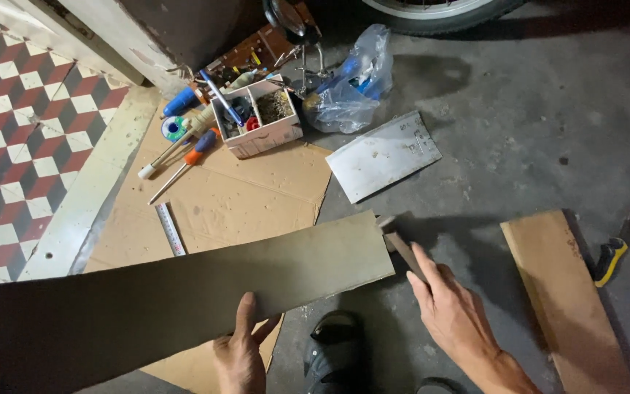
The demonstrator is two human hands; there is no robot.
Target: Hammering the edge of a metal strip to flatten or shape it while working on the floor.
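My left hand (240,352) grips the near edge of a long, dull grey-green metal sheet (184,292) that stretches from the lower left toward the centre, held above the floor. My right hand (452,315) holds a narrow dark flat tool (401,248), its tip at the sheet's right end. My sandalled foot (337,349) shows on the concrete between the two hands.
Flattened cardboard (257,182) lies under the sheet with a steel ruler (170,228) and screwdrivers (187,157). A white box of small parts (257,117), a plastic bag (351,80), a smaller metal plate (382,155), a wooden plank (563,292) and yellow-handled snips (625,244) surround it.
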